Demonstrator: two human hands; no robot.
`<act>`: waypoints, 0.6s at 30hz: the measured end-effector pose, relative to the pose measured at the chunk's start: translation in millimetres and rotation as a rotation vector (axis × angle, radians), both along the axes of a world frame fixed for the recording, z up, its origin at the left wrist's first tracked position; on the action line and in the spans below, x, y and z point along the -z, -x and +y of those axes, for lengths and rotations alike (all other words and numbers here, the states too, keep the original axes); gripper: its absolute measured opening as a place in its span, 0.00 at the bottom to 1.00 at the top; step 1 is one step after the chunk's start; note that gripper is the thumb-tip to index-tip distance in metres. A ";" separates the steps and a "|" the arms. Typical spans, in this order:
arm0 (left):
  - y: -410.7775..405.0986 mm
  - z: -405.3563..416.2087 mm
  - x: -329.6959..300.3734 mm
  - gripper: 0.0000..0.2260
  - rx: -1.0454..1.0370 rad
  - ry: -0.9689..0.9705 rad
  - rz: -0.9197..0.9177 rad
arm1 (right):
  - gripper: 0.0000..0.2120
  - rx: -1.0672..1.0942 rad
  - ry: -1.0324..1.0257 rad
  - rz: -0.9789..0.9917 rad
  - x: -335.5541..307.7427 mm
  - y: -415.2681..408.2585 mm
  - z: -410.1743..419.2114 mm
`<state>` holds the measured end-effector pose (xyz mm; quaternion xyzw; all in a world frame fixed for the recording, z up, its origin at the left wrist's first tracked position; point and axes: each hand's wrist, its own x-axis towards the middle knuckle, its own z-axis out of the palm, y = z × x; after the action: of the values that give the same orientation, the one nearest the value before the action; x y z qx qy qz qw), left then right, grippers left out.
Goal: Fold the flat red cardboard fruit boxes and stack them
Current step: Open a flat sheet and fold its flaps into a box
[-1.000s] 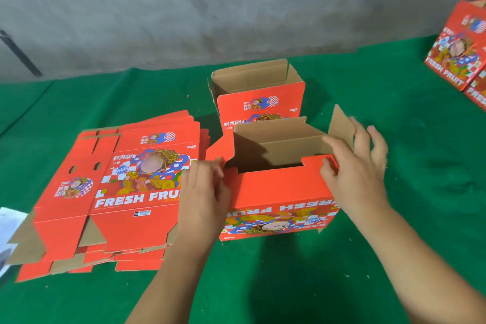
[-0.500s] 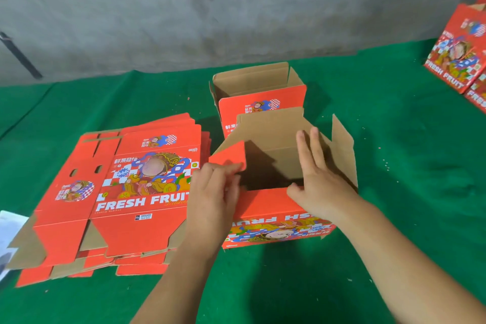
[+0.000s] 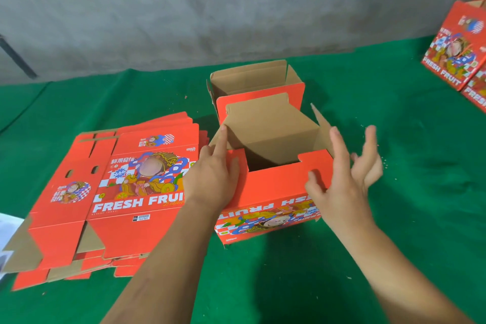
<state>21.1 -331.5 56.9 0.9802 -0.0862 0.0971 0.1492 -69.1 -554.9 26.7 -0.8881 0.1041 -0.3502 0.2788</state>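
A half-folded red fruit box (image 3: 273,192) stands upright on the green cloth in front of me, its top open and its brown inside showing. My left hand (image 3: 213,173) grips the box's near left corner, thumb on the red front panel and index finger straight up along the brown left flap. My right hand (image 3: 344,179) is at the near right corner with fingers spread and blurred; its thumb touches the front panel's right tab. The brown right flap stands up behind those fingers. A stack of flat red boxes (image 3: 118,192) lies to the left.
Another folded box (image 3: 252,81), open on top, stands directly behind the one I hold. Finished red boxes (image 3: 452,45) sit at the far right edge. White paper (image 3: 8,231) pokes in at the left edge. A grey wall (image 3: 236,8) borders the cloth at the back.
The red front panel now stands upright. My right hand came out of the box to its near right corner. My left hand let go of the left flap and took the left corner.
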 end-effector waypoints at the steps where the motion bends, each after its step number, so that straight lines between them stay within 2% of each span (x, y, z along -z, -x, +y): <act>1: -1.4 -1.4 1.2 0.33 0.007 -0.020 -0.009 | 0.44 -0.047 -0.002 -0.006 1.1 0.4 0.1; 4: -2.0 0.2 1.5 0.32 0.017 0.077 -0.030 | 0.38 -0.195 0.018 0.080 1.2 1.3 -2.3; 6: -1.7 3.9 1.3 0.25 0.043 0.312 -0.003 | 0.24 -0.182 0.131 0.106 -1.6 -0.1 -6.1; 7: -0.9 5.9 1.2 0.25 0.053 0.426 0.010 | 0.17 -0.183 0.177 0.103 -5.1 -1.3 -8.4; 8: 0.2 7.2 1.7 0.26 0.052 0.499 0.003 | 0.16 -0.194 0.165 0.110 -9.3 -3.6 -10.2; 9: 1.0 8.0 2.9 0.25 0.042 0.507 -0.029 | 0.20 -0.193 0.097 0.125 -13.5 -7.3 -12.2; 11: 3.7 6.6 7.1 0.20 0.015 0.369 -0.102 | 0.24 -0.138 -0.091 0.139 -23.6 -17.7 -13.9; 12: 5.4 5.6 8.5 0.24 0.000 0.294 -0.076 | 0.25 -0.102 -0.125 0.173 -26.7 -24.0 -16.1; 13: 5.8 6.1 10.2 0.33 -0.015 0.266 -0.009 | 0.28 -0.100 -0.111 0.294 -27.8 -29.9 -18.3; 15: 4.5 7.0 13.6 0.46 -0.043 0.275 0.122 | 0.42 -0.181 0.004 0.661 -28.2 -39.9 -23.2; 16: 3.5 5.3 14.2 0.47 -0.056 0.260 0.174 | 0.47 -0.194 0.066 0.782 -27.0 -43.6 -24.1; 18: 2.6 -1.4 14.3 0.43 -0.072 0.125 0.242 | 0.50 -0.106 0.168 0.821 -23.4 -48.9 -19.5</act>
<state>18.5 -332.9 42.6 0.9760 -0.0263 -0.0116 0.2160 -20.2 -574.4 50.1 -0.9777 0.1319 0.0400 0.1583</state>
